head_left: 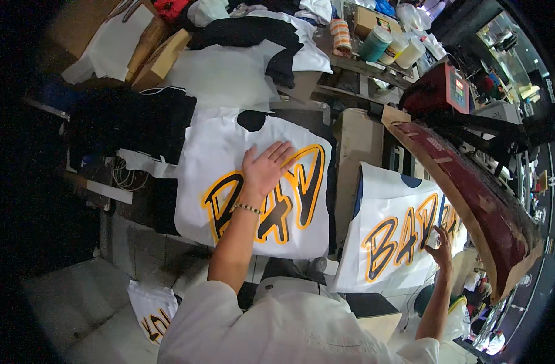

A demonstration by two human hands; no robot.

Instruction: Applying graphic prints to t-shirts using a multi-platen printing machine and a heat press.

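Note:
In front of me a white printed shirt [223, 142] lies flat, with large black lettering outlined in yellow-orange and a dark neck opening at its far edge. My left hand [268, 170] rests palm down on it, fingers stretched out, over part of the lettering. To the right is a second white shirt piece [380, 194] with matching lettering and a dark blue neck patch. My right hand [440, 247] is at its right side, thumb and fingers bent in on the fabric; the fingertips show only in part.
A heat press [438, 94] with a dark red, paper-edged plate [465, 188] stands at the right. Translucent sheets [219, 76] and dark cloth [128, 127] lie beyond and left. Jars [374, 43] stand on the back shelf. Another printed white piece [153, 309] is low at left.

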